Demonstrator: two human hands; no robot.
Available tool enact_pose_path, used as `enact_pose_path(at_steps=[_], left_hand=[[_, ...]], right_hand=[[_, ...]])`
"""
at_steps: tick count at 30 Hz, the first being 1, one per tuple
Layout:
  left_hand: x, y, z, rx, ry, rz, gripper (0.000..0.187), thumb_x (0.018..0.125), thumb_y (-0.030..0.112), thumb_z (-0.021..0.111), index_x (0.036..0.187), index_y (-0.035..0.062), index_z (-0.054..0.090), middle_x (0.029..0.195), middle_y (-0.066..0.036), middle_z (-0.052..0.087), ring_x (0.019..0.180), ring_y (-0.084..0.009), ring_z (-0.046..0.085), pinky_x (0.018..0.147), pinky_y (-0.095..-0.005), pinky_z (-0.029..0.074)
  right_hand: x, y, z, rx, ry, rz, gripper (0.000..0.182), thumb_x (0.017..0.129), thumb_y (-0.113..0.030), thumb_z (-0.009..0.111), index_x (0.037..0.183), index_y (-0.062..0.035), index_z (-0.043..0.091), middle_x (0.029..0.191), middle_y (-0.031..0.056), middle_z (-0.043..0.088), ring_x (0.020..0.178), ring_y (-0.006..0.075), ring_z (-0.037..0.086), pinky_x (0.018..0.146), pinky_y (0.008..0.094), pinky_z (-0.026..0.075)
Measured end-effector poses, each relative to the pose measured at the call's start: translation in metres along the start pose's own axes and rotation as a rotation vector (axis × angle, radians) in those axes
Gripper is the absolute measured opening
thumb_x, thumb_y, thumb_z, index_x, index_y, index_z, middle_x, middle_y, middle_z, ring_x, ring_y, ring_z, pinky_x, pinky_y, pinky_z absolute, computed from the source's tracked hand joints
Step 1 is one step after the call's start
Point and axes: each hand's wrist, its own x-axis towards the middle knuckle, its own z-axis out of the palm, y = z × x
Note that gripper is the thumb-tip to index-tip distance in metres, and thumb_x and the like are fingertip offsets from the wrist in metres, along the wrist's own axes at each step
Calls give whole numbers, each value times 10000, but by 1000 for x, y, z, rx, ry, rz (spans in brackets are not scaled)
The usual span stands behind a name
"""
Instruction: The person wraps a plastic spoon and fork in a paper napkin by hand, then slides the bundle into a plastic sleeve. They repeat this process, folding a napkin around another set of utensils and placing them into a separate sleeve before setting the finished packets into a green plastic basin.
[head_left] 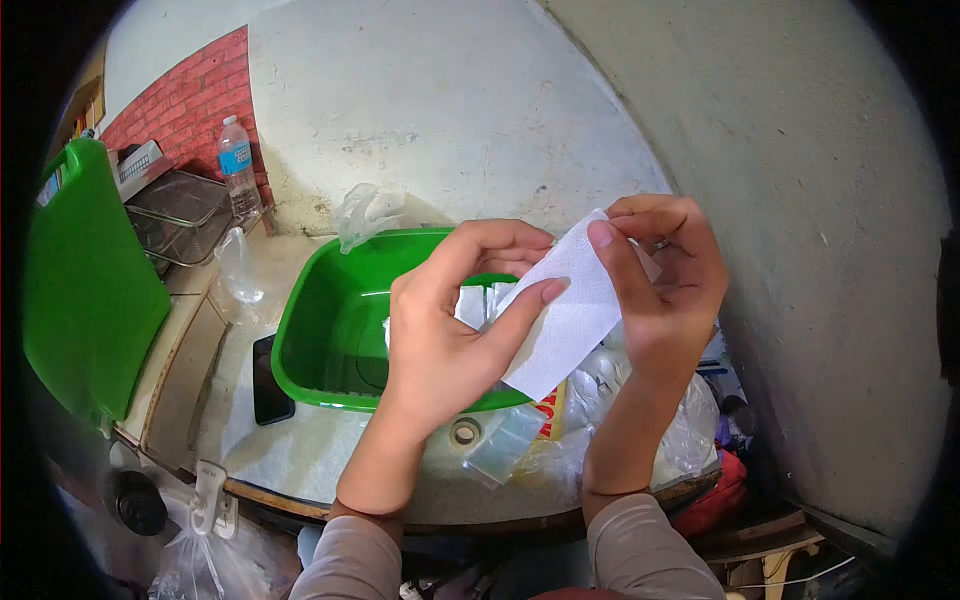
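A white paper napkin (565, 315), folded flat, is held up in front of me at a slant. My left hand (450, 315) grips its left edge, thumb on the near face and fingers behind. My right hand (668, 265) pinches the upper right corner between thumb and fingers. Behind and below them stands a green plastic basin (330, 320), with white folded pieces (470, 305) inside, partly covered by my left hand. Under my wrists lie a roll of tape (465, 432), clear plastic sleeves (505, 445) and a clear bag of white plastic spoons (597, 380).
A black phone (270, 385) lies left of the basin. Further left are a green plastic panel (90, 280), a wire basket (180, 215) and a water bottle (237, 170). A plastic bag (215, 560) hangs from a white clip (210, 495) at the table edge. Walls bound the back and right.
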Motion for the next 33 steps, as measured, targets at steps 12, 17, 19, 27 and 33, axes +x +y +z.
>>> enact_pose_path(at_steps=[12,17,19,27,33], left_hand=[[0,0,-1,-63,-39,-97,335,746,-82,771,1047,-44,629,1018,-96,678,923,-139,648,854,-274,515],[0,-1,1,-64,-2,-102,288,760,-68,762,1020,-46,640,989,-94,682,902,-136,647,843,-271,512],[1,-2,0,-30,3,-74,273,762,-64,761,1007,-46,643,980,-93,682,886,-133,642,830,-268,511],[0,-8,-1,135,31,51,215,766,-56,756,953,-41,651,939,-78,683,810,-124,620,788,-261,506],[0,-9,2,108,93,63,189,761,-33,745,937,-21,678,889,-99,709,770,-142,674,728,-262,530]], right_hand=[[1,4,0,3,31,-58,190,806,59,734,902,-8,585,933,94,649,839,118,599,781,254,470],[0,3,0,-3,19,-53,176,805,89,713,907,7,596,923,74,637,864,126,615,808,256,493],[0,3,0,-18,30,-56,176,805,88,714,906,6,595,921,72,638,861,125,615,806,256,493],[1,2,2,-36,40,-65,176,807,84,715,902,2,591,907,64,643,850,117,612,807,257,496],[0,5,1,-61,49,-66,189,804,64,734,914,-11,601,927,86,657,853,123,607,809,263,480]])
